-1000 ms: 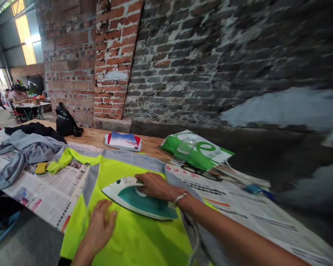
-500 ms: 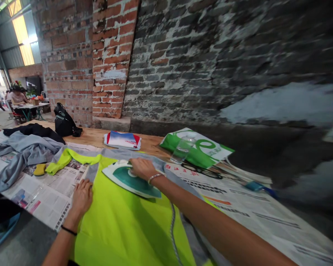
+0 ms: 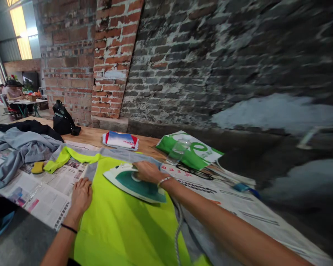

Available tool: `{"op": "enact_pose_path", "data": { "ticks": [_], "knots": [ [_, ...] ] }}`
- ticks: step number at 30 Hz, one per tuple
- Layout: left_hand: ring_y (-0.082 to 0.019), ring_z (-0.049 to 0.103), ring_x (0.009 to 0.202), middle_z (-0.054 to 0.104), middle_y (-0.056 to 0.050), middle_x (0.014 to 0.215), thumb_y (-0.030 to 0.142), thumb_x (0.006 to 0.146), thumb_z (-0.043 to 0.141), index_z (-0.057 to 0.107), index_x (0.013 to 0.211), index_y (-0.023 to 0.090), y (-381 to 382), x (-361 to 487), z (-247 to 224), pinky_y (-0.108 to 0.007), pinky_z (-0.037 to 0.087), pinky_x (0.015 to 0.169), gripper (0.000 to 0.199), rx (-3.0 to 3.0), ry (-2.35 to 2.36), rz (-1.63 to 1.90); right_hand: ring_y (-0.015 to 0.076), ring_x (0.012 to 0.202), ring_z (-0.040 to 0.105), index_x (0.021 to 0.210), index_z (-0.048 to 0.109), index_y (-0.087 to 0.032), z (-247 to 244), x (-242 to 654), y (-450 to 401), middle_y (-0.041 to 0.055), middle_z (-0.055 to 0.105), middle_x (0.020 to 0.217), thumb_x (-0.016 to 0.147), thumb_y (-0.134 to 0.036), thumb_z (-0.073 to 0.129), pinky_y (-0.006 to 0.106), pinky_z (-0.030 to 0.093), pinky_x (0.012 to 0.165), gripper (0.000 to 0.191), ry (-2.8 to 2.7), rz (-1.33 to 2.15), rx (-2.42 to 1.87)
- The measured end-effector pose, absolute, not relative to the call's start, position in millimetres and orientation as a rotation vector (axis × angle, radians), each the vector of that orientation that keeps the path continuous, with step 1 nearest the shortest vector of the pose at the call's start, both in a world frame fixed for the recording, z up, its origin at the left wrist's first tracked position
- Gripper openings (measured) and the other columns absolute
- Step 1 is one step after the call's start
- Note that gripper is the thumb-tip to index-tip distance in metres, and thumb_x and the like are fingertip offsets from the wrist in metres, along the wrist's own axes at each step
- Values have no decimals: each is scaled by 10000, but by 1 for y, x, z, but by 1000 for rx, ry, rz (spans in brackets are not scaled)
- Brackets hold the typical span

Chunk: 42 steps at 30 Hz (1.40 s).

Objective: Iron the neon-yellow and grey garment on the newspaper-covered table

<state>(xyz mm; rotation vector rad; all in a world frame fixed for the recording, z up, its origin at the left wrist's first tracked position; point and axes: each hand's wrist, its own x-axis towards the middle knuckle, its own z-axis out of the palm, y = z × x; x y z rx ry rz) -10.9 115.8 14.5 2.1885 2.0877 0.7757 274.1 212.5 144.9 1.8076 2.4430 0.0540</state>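
Note:
A neon yellow and grey garment (image 3: pixel 113 229) lies spread over newspaper on the table. My right hand (image 3: pixel 147 171) is wrapped round the handle of a white and teal iron (image 3: pixel 137 184), whose soleplate faces down on the yellow fabric and whose tip points left. The iron's grey cord (image 3: pixel 178 229) runs down toward the near edge. My left hand (image 3: pixel 82 194) lies flat on the garment's left edge, fingers stretched forward, holding nothing.
A yellow sponge (image 3: pixel 38 167) and crumpled grey clothing (image 3: pixel 30 147) are at the left. Behind stand a black bag (image 3: pixel 62 120), a folded white-red-blue cloth (image 3: pixel 121 140), a green-white bag (image 3: pixel 190 149), a clear bottle (image 3: pixel 179 150) and glasses (image 3: pixel 195 171). A person (image 3: pixel 13 92) sits far left.
The iron in my right hand has shifted slightly right and toward me over the yellow fabric. My left hand has stayed almost in place. The camera view has turned a little.

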Motion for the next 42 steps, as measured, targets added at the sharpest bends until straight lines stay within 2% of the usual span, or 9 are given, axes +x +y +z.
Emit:
{"op": "enact_pose_path", "data": {
  "ticks": [5, 9, 18, 23, 27, 31, 34, 37, 42],
  "knots": [
    [-260, 500, 1373, 623, -65, 1397, 172, 946, 465, 656, 1196, 239, 116, -10, 13, -489, 393, 1143, 322, 2188, 2088, 788, 233, 924, 686, 997, 702, -208, 142, 296, 145, 87, 751, 948, 820, -228, 632, 270, 373, 710, 192, 2605, -72, 1440],
    [-266, 501, 1373, 621, -69, 1399, 193, 959, 454, 663, 1179, 240, 117, -11, 12, -498, 398, 1141, 307, 2195, 2095, 801, 245, 957, 689, 1025, 695, -215, 141, 308, 123, 77, 756, 945, 790, -156, 639, 276, 367, 723, 248, 2614, -77, 1363],
    [-269, 509, 1368, 626, -60, 1396, 181, 952, 467, 663, 1184, 243, 117, -12, 14, -490, 408, 1138, 310, 2221, 2114, 775, 267, 1056, 677, 1161, 710, -200, 140, 318, 204, 138, 739, 1108, 872, -280, 632, 294, 446, 804, 310, 2397, 94, 1865],
    [-269, 502, 1373, 625, -66, 1395, 178, 959, 453, 659, 1194, 238, 116, -11, 16, -490, 408, 1136, 319, 2223, 2119, 751, 280, 1131, 654, 1221, 704, -133, 143, 314, 254, 193, 705, 1211, 893, -199, 553, 321, 467, 869, 367, 2255, 121, 2099],
    [-265, 508, 1364, 623, -58, 1398, 173, 953, 461, 656, 1202, 243, 116, -11, 17, -483, 408, 1133, 324, 2219, 2110, 748, 295, 1131, 652, 1220, 707, -75, 140, 310, 265, 237, 691, 1220, 883, -168, 535, 329, 475, 868, 390, 2181, 129, 2191],
    [-267, 511, 1360, 628, -60, 1391, 173, 949, 471, 660, 1194, 241, 115, -9, 17, -483, 406, 1133, 317, 2199, 2110, 770, 269, 1070, 672, 1214, 711, -136, 140, 309, 242, 181, 720, 1171, 866, -235, 593, 295, 467, 799, 380, 2268, 73, 2074],
    [-273, 513, 1360, 630, -60, 1390, 164, 947, 470, 663, 1186, 237, 115, -8, 17, -494, 403, 1134, 315, 2185, 2108, 772, 239, 1023, 677, 1113, 734, -193, 142, 305, 207, 119, 745, 1095, 851, -272, 637, 268, 436, 754, 290, 2391, 9, 1900],
    [-277, 511, 1365, 633, -67, 1385, 167, 950, 472, 663, 1182, 233, 114, -8, 18, -502, 405, 1133, 307, 2176, 2111, 763, 237, 957, 684, 1006, 730, -196, 144, 298, 165, 102, 753, 982, 839, -251, 638, 271, 397, 720, 199, 2505, -79, 1702],
    [-269, 500, 1374, 627, -70, 1391, 175, 962, 457, 659, 1181, 239, 115, -10, 17, -503, 395, 1141, 305, 2179, 2104, 774, 248, 931, 684, 978, 705, -216, 146, 289, 109, 87, 750, 932, 815, -225, 645, 282, 354, 708, 173, 2595, -169, 1483]
  ]
}}
